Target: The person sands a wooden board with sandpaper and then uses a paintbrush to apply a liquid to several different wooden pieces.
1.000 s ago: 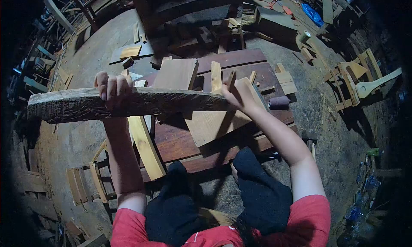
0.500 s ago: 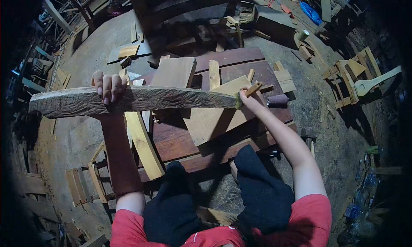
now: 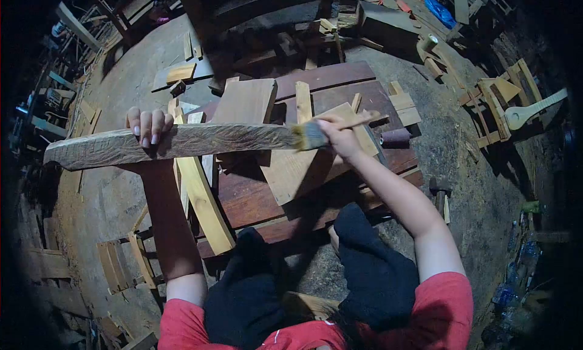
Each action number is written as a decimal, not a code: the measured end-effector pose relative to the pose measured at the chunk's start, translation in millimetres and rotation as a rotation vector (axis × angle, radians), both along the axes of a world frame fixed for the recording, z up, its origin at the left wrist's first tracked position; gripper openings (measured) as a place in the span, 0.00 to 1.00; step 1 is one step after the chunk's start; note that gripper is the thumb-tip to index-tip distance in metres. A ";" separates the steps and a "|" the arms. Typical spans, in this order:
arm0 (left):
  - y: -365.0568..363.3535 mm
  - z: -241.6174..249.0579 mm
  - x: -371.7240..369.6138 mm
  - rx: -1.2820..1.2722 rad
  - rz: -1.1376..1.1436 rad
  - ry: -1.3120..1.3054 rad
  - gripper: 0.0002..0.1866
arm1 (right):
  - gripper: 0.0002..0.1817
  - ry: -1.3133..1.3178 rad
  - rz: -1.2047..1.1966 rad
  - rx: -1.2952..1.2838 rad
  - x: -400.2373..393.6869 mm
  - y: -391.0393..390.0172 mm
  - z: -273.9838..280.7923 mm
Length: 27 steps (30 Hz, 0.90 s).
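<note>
My left hand (image 3: pixel 147 126) grips a long carved wooden board (image 3: pixel 225 140) from above, fingers folded over its top edge near the left end. The board is held up crosswise, its wavy carved side towards me. At its right end, my right hand (image 3: pixel 341 137) is closed on a paintbrush (image 3: pixel 311 136), whose yellowish bristles touch the carved surface. The brush's wooden handle points to the right. Below lies a low dark-red wooden table (image 3: pixel 249 198) bearing a flat pale board (image 3: pixel 285 183) and a thick wooden block (image 3: pixel 246 101).
A long yellowish strip (image 3: pixel 203 204) leans at the table's left side. A sandpaper roll (image 3: pixel 395 138) lies at its right edge. Further right, a small wooden frame (image 3: pixel 489 116) stands near a pale spoon-shaped piece (image 3: pixel 519 116). A hammer (image 3: pixel 438 192) is on the floor.
My right hand has moved a little left, bringing the paintbrush from the board's right end onto its carved face. The brush has turned, so its bristles show more. The left hand keeps its hold.
</note>
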<state>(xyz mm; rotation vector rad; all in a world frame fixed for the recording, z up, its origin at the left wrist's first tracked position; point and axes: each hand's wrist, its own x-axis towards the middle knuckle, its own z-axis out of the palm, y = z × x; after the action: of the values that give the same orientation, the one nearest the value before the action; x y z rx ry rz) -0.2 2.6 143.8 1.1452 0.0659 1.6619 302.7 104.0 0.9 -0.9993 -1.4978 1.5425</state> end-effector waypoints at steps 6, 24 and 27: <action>1.9 -3.1 -4.8 0.029 -0.010 0.009 0.18 | 0.13 -0.656 -0.163 0.029 59.6 25.9 -34.1; -0.6 -3.4 1.1 0.042 0.027 -0.013 0.20 | 0.17 -0.401 -0.112 0.006 41.7 14.0 -13.9; -0.7 1.5 6.5 0.023 0.034 -0.039 0.20 | 0.16 -1.080 -0.108 -0.115 44.4 25.6 -5.7</action>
<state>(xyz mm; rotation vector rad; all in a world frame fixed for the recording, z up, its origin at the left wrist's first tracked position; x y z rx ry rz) 6.3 1.9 145.3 1.1336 0.0414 1.7184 347.2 129.6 -4.8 -2.1398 -1.9740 1.0098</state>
